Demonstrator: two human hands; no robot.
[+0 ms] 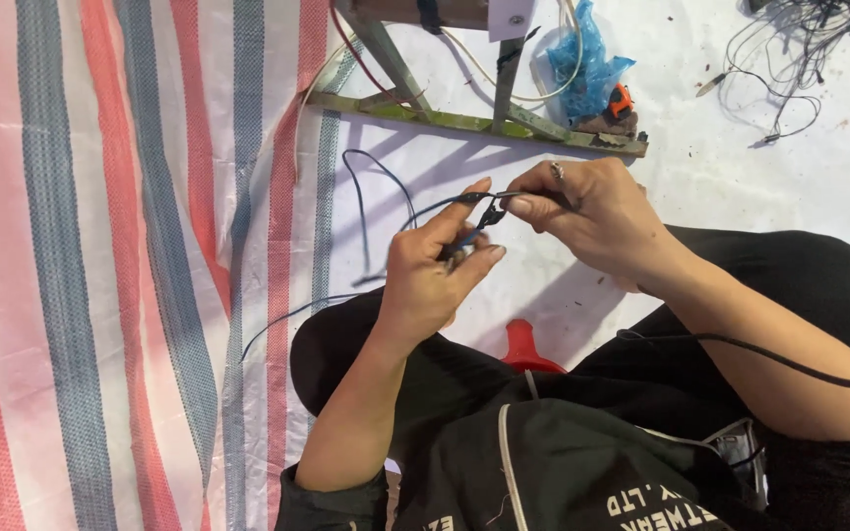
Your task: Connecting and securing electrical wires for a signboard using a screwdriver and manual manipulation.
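Wire (464, 200) runs left-right, pinched between left hand (435, 270), right hand (592, 216).

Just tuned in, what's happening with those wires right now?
A person seated over a striped tarp is working a thin dark wire with both bare hands. The left hand pinches the wire between thumb and fingers, while the right hand holds the other end right beside it, the two meeting at a small dark joint. The wire's slack loops away over the floor. Beyond the hands stand a metal frame and a blue plastic bag.
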